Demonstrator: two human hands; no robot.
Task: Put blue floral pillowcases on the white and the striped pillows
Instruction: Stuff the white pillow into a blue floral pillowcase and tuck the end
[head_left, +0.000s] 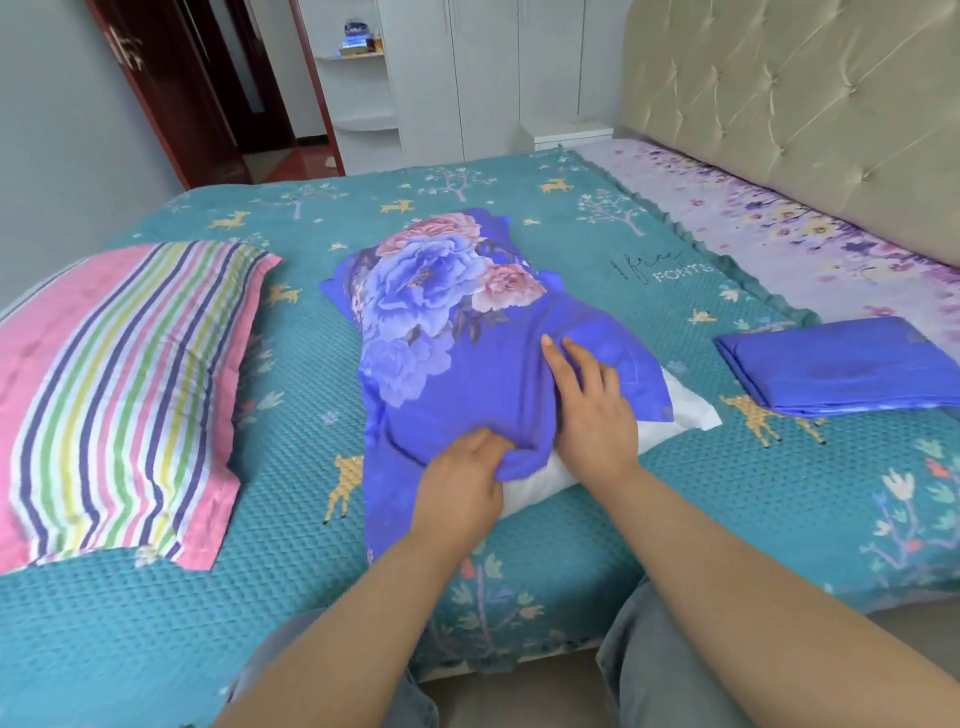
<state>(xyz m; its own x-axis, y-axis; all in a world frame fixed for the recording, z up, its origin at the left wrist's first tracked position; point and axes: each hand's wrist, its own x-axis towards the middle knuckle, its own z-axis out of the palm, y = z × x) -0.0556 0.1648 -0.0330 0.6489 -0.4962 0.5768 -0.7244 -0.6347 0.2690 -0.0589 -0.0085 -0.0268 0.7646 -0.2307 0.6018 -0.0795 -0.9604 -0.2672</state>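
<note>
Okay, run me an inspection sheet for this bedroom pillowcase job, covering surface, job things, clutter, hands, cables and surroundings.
Surface: teal bedspread with deer and tree print covers the bed; a lilac floral sheet shows near the headboard.
Job's things: white pillow mostly inside the blue floral pillowcase, one end still showing; striped pillow bare, lying apart at the left; folded blue pillowcase at the right.
Clutter: nothing seen.
Hands: left hand grips the bunched pillowcase edge; right hand lies flat on the case.
Cables: nothing seen.
Surroundings: tufted headboard, white wardrobe, dark red door.
</note>
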